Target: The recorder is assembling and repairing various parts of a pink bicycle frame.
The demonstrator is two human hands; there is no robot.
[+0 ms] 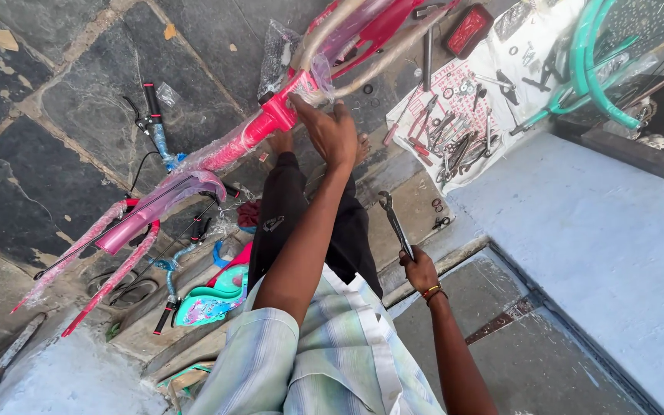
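Observation:
My left hand [330, 132] rests on the head tube end of a pink bicycle frame [259, 129] wrapped in clear plastic, gripping where the tubes meet. My right hand [419, 269] is closed around the handle of dark metal pliers [393, 223], whose jaws point up and away from me. The pliers are held apart from the frame, to its lower right. A pink fork [128, 230], also in plastic wrap, extends from the frame toward the lower left. My legs in dark trousers [301, 223] lie beneath the frame.
A white sheet [463, 107] with several spanners and small parts lies at the upper right, beside a teal bicycle frame [589, 69]. Handlebars with black grips [155, 115], a teal seat piece [217, 296] and cables sit on the stone floor at left. A blue-grey step [593, 230] rises at right.

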